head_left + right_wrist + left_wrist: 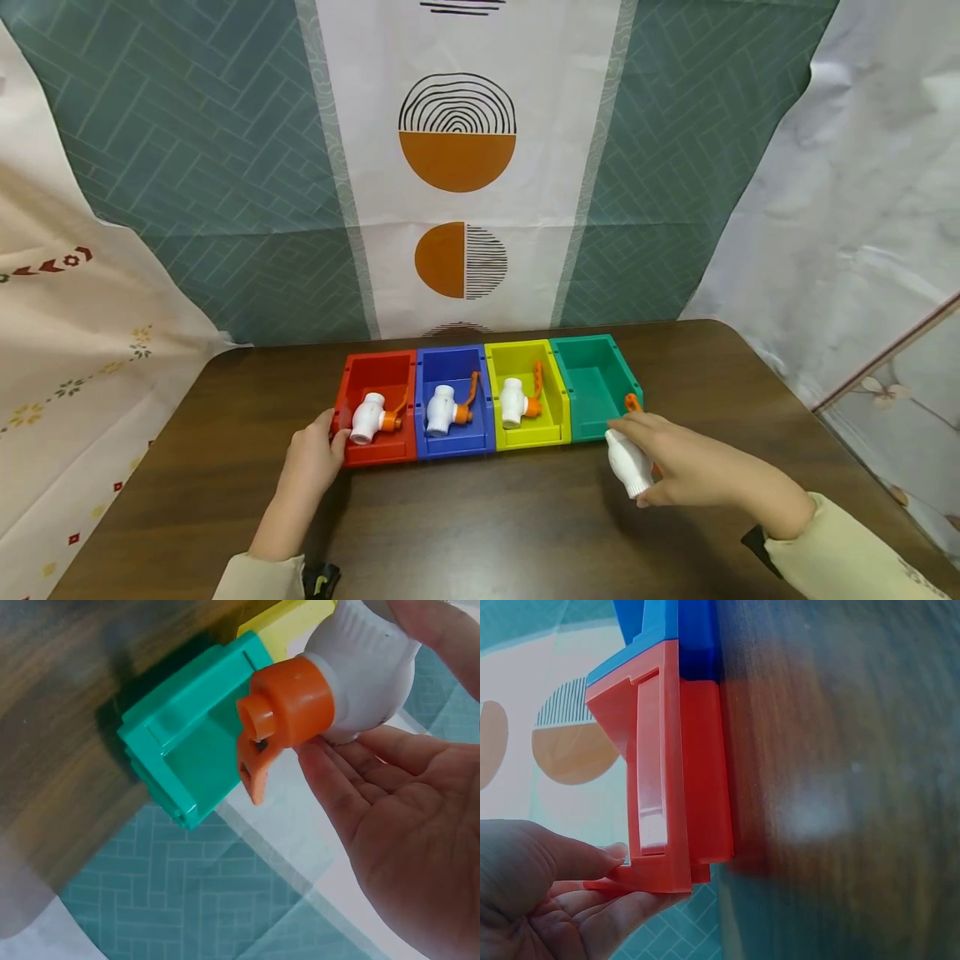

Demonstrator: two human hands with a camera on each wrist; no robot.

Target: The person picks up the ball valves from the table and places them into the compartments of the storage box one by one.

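My right hand (675,458) grips a white ball valve (628,464) with an orange handle (255,769), held in the air just in front of the green bin (596,383). My left hand (313,450) pinches the left side wall of the red bin (660,765), thumb inside and fingers outside. White valves with orange handles lie one per bin: one valve (368,418) in the red bin, one (441,411) in the blue bin (457,446), one (514,403) in the yellow bin (536,437). The green bin holds nothing.
The four bins stand joined in a row toward the back of a dark wooden table (480,525). Behind it hangs a patterned cloth (247,208). Pale cloths hang at both sides, the right cloth (862,250) close to the table edge.
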